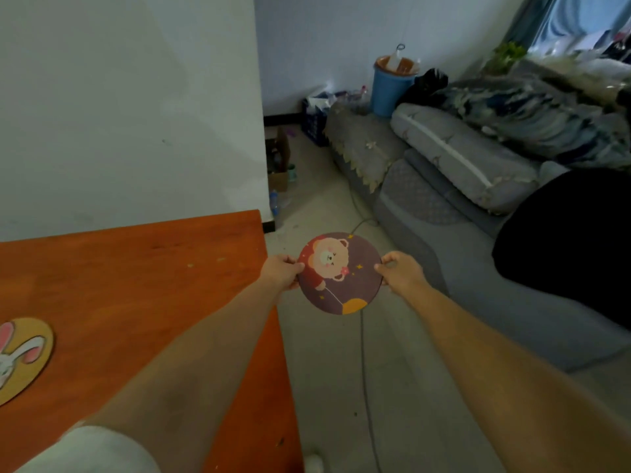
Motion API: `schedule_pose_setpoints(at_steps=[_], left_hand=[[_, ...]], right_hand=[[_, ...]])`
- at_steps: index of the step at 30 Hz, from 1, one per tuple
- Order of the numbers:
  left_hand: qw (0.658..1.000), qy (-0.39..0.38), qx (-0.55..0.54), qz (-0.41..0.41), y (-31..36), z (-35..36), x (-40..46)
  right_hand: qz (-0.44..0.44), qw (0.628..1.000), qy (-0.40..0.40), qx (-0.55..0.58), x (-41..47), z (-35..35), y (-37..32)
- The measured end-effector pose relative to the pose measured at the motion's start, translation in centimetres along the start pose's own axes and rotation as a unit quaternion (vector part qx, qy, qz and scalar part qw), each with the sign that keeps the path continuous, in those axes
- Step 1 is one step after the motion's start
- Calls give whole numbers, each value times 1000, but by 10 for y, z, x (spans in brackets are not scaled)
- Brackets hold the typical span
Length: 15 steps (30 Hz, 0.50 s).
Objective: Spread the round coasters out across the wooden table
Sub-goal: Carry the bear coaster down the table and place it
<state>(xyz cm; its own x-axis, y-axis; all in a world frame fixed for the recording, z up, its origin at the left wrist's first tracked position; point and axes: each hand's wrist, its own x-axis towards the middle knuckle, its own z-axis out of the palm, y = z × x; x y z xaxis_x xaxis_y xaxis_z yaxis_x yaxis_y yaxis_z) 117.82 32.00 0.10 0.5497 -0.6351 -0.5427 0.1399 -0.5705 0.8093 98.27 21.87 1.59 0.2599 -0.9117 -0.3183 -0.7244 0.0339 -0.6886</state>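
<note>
A round purple coaster with a bear picture hangs in the air past the right edge of the wooden table, above the floor. My left hand pinches its left rim and my right hand pinches its right rim. A round yellow coaster with a rabbit picture lies flat on the table at the far left, partly cut off by the frame edge.
A grey sofa with cushions and folded bedding runs along the right. A blue bucket, a crate and a cardboard box stand by the far wall. A cable trails over the floor. A white wall backs the table.
</note>
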Motion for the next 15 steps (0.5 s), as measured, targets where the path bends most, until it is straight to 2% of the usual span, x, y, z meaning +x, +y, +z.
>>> schedule_pose_setpoints(at_steps=[6, 11, 15], left_hand=[[998, 37, -38, -24, 27, 21, 54], [979, 159, -110, -58, 15, 4, 70], [949, 266, -141, -90, -3, -11, 54]], right_hand=[[-35, 997, -65, -37, 96, -11, -17], [-124, 971, -187, -79, 164, 28, -54], [-187, 936, -273, -123, 177, 63, -88]])
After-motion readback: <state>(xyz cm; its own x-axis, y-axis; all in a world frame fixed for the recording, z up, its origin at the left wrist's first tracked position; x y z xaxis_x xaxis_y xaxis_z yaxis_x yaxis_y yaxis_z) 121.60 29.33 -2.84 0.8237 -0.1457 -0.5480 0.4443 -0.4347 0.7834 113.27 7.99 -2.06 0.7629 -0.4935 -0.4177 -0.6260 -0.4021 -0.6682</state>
